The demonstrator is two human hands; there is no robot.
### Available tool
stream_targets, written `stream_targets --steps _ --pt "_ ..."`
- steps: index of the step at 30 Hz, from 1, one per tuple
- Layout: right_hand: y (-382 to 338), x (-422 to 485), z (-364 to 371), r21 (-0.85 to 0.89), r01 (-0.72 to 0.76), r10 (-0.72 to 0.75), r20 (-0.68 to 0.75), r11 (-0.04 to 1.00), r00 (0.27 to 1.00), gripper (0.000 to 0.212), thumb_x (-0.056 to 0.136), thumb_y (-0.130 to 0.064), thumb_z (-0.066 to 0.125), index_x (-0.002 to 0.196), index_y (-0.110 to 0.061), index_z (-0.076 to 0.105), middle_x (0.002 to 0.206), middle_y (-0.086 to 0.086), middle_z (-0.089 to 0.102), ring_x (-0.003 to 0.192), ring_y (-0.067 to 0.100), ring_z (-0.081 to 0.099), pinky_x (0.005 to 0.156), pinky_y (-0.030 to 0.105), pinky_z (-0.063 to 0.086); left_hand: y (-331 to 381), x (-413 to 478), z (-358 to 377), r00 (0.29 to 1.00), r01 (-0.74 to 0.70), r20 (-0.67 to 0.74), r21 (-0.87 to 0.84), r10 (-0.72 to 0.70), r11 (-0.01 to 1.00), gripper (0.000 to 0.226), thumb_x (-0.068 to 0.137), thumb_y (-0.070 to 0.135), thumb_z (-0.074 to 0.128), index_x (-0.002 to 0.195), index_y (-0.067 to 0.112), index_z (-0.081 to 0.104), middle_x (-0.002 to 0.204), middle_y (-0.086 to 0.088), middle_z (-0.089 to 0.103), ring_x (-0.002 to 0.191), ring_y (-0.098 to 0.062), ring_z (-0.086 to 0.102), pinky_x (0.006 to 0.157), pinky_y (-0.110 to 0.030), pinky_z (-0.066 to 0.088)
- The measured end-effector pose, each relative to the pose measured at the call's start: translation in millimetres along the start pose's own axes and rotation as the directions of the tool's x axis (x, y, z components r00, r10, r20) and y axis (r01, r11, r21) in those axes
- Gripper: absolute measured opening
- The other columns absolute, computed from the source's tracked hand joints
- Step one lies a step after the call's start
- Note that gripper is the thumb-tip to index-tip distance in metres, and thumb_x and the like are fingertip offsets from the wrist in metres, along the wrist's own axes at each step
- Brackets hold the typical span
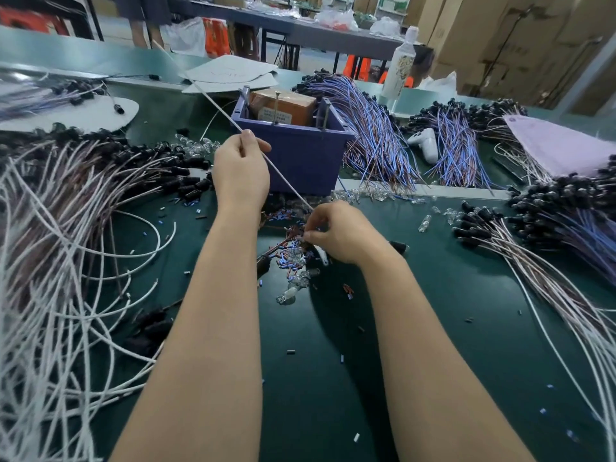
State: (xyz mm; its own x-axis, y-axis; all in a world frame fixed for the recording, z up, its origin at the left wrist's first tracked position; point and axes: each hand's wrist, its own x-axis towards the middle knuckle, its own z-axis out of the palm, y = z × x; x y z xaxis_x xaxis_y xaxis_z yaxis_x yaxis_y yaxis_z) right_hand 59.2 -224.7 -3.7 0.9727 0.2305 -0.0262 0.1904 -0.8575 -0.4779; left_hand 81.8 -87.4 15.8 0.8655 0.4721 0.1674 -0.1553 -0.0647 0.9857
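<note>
— Two hands, both busy. Nearest you, just short of your right hand (pixel 340 233), a few clear glass bulbs (pixel 286 296) lie on the green tabletop (pixel 433 328).
— And that hand itself?
— Its fingers are curled, tips pressed together over a heap of small blue and red sleeves (pixel 290 251). The white wire (pixel 286 181) runs into those fingers at its lower end. Whether anything else sits between them is too small to tell.
— Where does the wire go?
— Up and away, slanting straight to your left hand (pixel 240 171), which pinches it between thumb and forefinger, farther out than your right hand. Past that pinch it runs on toward the far left.
— What's around?
— Left of your left hand sprawl loose white wires (pixel 50 261). Just beyond both hands stands the blue bin (pixel 300 151) with a brown box (pixel 283 105) inside. Beyond your right hand lie bundles of blue and purple leads (pixel 376 135), and farther yet a white bottle (pixel 400 68) stands upright.
</note>
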Motion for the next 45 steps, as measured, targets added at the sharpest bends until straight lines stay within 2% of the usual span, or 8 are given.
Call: stream_targets --steps 4,10,16,20,27,32,40,45 --pt "2 -1 0 -0.016 -0.013 0.014 0.062 1.0 0.998 0.007 0.09 -0.017 0.061 0.097 -0.017 0.062 0.088 -0.001 0.058 0.081 0.016 0.052 0.068 0.022 0.036 1 1 -2 0.998 0.01 -0.052 -0.191 -0.02 0.982 0.024 0.102 0.015 0.038 0.086 0.016 0.057 0.074 0.004 0.057 0.066 -0.005 0.056 0.075 -0.025 0.05" --pt "7 -2 -2 -0.012 -0.008 0.009 0.097 1.0 0.995 0.023 0.09 -0.017 0.062 0.112 -0.012 0.056 0.095 -0.001 0.055 0.086 0.016 0.051 0.072 0.022 0.037 17 12 -22 0.954 -0.151 -0.296 -0.37 0.037 0.917 0.026 0.103 0.013 0.032 0.086 0.014 0.051 0.063 0.002 0.052 0.049 -0.004 0.047 0.055 -0.02 0.041" --pt "2 -3 -3 -0.115 0.02 -0.007 0.116 0.993 0.993 0.015 0.094 -0.012 0.053 0.105 -0.012 0.064 0.092 -0.001 0.055 0.087 0.017 0.051 0.073 0.023 0.038 22 18 -36 0.884 -0.17 -0.465 -0.426 -0.054 0.889 0.023 0.102 0.013 0.035 0.087 0.013 0.052 0.062 0.0 0.048 0.053 -0.011 0.042 0.062 -0.029 0.037" --pt "4 -2 -3 -0.122 0.002 0.011 0.108 0.992 0.994 0.015 0.098 -0.015 0.046 0.105 -0.013 0.059 0.107 0.006 0.062 0.1 0.024 0.055 0.082 0.032 0.046 21 15 -34 0.945 -0.103 -0.327 -0.327 -0.01 0.939 0.023 0.101 0.019 0.042 0.081 0.016 0.054 0.066 0.003 0.05 0.051 -0.005 0.043 0.051 -0.019 0.035" --pt "12 9 -14 0.484 0.107 0.103 -0.386 0.868 0.917 0.012 0.098 -0.009 0.045 0.099 -0.014 0.055 0.082 -0.001 0.06 0.081 0.016 0.059 0.076 0.03 0.049 3 9 -10 0.996 -0.088 0.031 0.207 0.083 0.974 0.024 0.097 0.02 0.048 0.084 0.013 0.067 0.071 -0.002 0.058 0.065 -0.013 0.05 0.072 -0.029 0.047" --pt "3 24 -15 0.704 0.165 0.353 -0.527 0.691 0.773 0.013 0.097 -0.008 0.046 0.1 -0.013 0.057 0.072 0.0 0.058 0.054 0.009 0.054 0.066 0.029 0.05 -4 11 -1 0.998 -0.059 0.016 0.187 0.057 0.981 0.023 0.097 0.019 0.046 0.082 0.013 0.062 0.063 0.002 0.059 0.07 -0.02 0.057 0.082 -0.032 0.048" --pt "-4 30 -7 0.602 0.107 0.314 -0.55 0.791 0.774 0.028 0.09 -0.007 0.046 0.108 -0.018 0.064 0.068 0.003 0.061 0.071 0.029 0.06 0.082 0.047 0.052 -5 17 11 0.997 -0.067 -0.026 0.09 0.07 0.994 0.021 0.1 0.02 0.042 0.086 0.015 0.057 0.059 0.006 0.057 0.05 -0.005 0.046 0.054 -0.021 0.038" --pt "-3 29 -5 0.581 0.112 0.297 -0.561 0.806 0.773 0.026 0.087 -0.007 0.048 0.101 -0.018 0.066 0.059 -0.002 0.054 0.063 0.02 0.052 0.074 0.042 0.051 -3 18 17 0.999 -0.034 0.014 0.066 0.033 0.997 0.019 0.099 0.017 0.04 0.093 0.013 0.058 0.063 0.006 0.057 0.053 -0.005 0.046 0.053 -0.023 0.036"
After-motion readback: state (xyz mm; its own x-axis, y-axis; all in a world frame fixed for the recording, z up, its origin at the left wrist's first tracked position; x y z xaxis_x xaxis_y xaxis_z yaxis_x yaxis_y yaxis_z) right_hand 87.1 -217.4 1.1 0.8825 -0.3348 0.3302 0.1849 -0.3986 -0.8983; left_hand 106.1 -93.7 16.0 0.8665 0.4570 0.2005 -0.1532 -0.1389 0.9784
